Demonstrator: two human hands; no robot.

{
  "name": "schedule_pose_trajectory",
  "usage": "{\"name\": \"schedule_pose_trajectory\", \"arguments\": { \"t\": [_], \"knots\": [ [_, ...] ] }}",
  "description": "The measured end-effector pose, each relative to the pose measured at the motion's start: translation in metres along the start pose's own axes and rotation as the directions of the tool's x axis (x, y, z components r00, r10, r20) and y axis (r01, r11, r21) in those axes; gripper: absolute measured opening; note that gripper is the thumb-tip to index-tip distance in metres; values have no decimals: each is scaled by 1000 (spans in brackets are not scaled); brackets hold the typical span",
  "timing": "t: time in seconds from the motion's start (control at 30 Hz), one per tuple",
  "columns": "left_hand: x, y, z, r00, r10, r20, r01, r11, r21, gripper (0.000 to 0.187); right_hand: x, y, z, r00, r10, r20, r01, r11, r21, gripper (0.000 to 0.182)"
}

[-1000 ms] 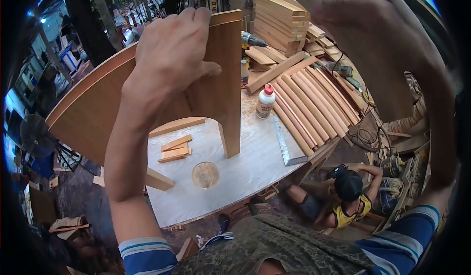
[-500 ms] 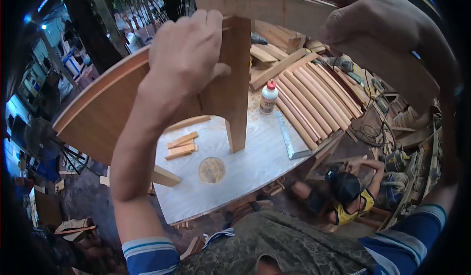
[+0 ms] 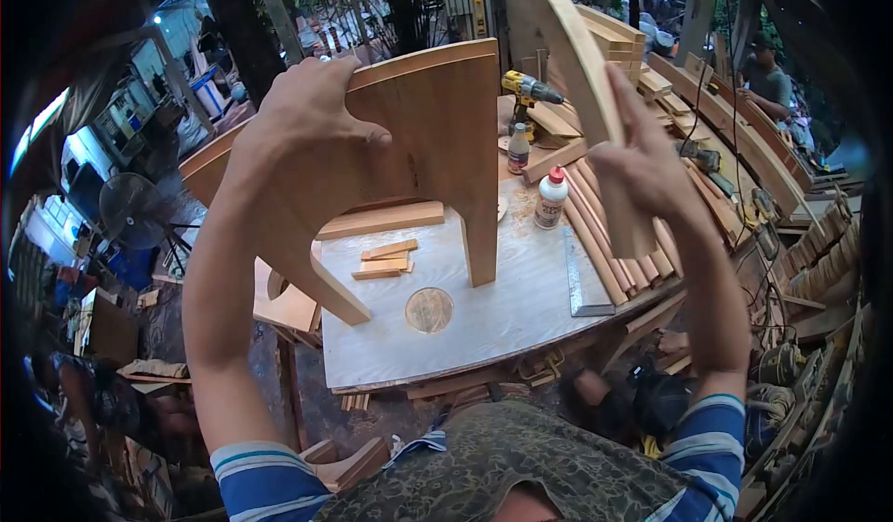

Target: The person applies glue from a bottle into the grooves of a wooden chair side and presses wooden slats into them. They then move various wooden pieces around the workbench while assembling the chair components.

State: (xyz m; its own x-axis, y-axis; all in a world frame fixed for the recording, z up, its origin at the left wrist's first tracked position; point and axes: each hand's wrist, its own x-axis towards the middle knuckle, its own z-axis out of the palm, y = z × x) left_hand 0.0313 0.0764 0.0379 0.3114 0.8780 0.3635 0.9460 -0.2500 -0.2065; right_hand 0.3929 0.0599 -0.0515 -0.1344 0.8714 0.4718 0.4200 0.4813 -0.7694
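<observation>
A curved wooden panel with two legs [image 3: 409,140] stands upright on the pale work table [image 3: 502,327]. My left hand [image 3: 298,113] is closed over its top edge, thumb on the near face and fingertips hidden behind. My right hand [image 3: 642,154] grips a curved wooden board [image 3: 581,57], raised and tilted to the right of the panel. Just beyond that panel's right leg are a white glue bottle with a red cap [image 3: 550,201] and a smaller bottle [image 3: 518,150]. Small wood strips [image 3: 383,260] lie between the legs.
A yellow cordless drill [image 3: 530,89] stands at the table's back. Rounded wood slats [image 3: 595,234] lie on the right beside a metal straightedge [image 3: 586,275]. A fan [image 3: 135,210] stands at left. One person [image 3: 770,85] is at far right; another crouches below the table's right side.
The curved board in my right hand has come away from the panel's top and swung to the right, now steeply tilted. My left hand stays on the panel; my view has shifted.
</observation>
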Motion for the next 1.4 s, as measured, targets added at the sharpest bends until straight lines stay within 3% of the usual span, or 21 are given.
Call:
{"name": "schedule_pose_trajectory", "arguments": {
  "t": [0.1, 0.17, 0.27, 0.3, 0.37, 0.4, 0.63, 0.67, 0.73, 0.77, 0.8, 0.83, 0.87, 0.9, 0.93, 0.97, 1.07, 1.2, 1.27, 1.37, 1.4],
  "knots": [
    [0, -1, 1, 1000, -2, 18, 3, 1000, -9, 88, -8, 9, 40, 978, -176, 109, 178, 984, -12, 103],
    [0, -2, 1, 999, -13, 40, 13, 1000, -18, 88, -4, 11, 41, 986, -125, 112, 102, 977, 188, 101],
    [2, -5, 3, 999, 7, 54, -6, 1000, -28, 89, -3, 4, 38, 994, 11, 109, -38, 969, 243, 100],
    [4, -8, 5, 998, 16, 64, -14, 1000, -23, 89, -7, 8, 42, 994, 13, 112, -40, 969, 244, 100],
    [9, -10, 3, 997, 28, 68, -28, 1000, -12, 90, -15, 17, 53, 968, -211, 135, 219, 975, -42, 100],
    [7, -8, 3, 998, 27, 56, -26, 999, -22, 89, -14, 16, 51, 978, -150, 148, 132, 984, 120, 100],
    [8, -7, 5, 999, -31, 44, 32, 999, -17, 77, -14, 20, 46, 973, -165, 164, 145, 981, 130, 103],
    [5, -6, 6, 1000, -27, 13, 28, 997, -67, 75, -13, 28, 45, 967, -234, 104, 223, 969, 108, 98],
    [6, -6, 5, 1000, 7, -15, -7, 998, -64, 68, -20, 39, 44, 985, -171, 35, 165, 978, 130, 98],
    [8, -4, 4, 999, -19, 26, 21, 994, -109, 80, -27, 50, 41, 991, -130, -25, 132, 977, 166, 99],
    [11, -14, 13, 995, 79, -60, -87, 986, -143, 73, -35, 84, 44, 976, -195, -97, 203, 976, 77, 100],
    [10, -12, 12, 995, 87, -50, -94, 979, -179, 67, -57, 96, 45, 995, -60, -82, 67, 994, 84, 100],
    [9, -10, 16, 995, 79, -69, -93, 965, -245, 64, -80, 108, 51, 997, 52, -59, -56, 996, -64, 100],
    [13, -19, 23, 993, 88, -76, -104, 967, -231, 62, -103, 134, 69, 998, 20, -67, -29, 990, -138, 101],
    [13, -19, 25, 992, 95, -88, -114, 963, -246, 61, -127, 140, 79, 978, 206, 41, -199, 972, -126, 101],
    [13, -19, 27, 988, 100, -121, -128, 959, -253, 64, -148, 163, 91, 919, 347, 186, -307, 928, -213, 100],
    [16, -10, 27, 990, 79, -113, -116, 919, -377, 68, -194, 191, 125, 750, 558, 356, -443, 822, -356, 94],
    [27, -9, 14, 994, 91, -55, -105, 928, -358, 70, -222, 232, 153, 725, 560, 401, -388, 813, -433, 87],
    [35, -7, 8, 994, 109, 31, -96, 957, -273, 70, -229, 243, 160, 840, 457, 292, -287, 832, -475, 73],
    [37, -4, 15, 999, 40, 29, -27, 934, -357, 69, -221, 261, 163, 873, 424, 241, -248, 812, -528, 63],
    [35, -4, 21, 995, 85, -49, -97, 928, -359, 68, -220, 265, 162, 869, 428, 247, -253, 815, -522, 63]
  ]
}}
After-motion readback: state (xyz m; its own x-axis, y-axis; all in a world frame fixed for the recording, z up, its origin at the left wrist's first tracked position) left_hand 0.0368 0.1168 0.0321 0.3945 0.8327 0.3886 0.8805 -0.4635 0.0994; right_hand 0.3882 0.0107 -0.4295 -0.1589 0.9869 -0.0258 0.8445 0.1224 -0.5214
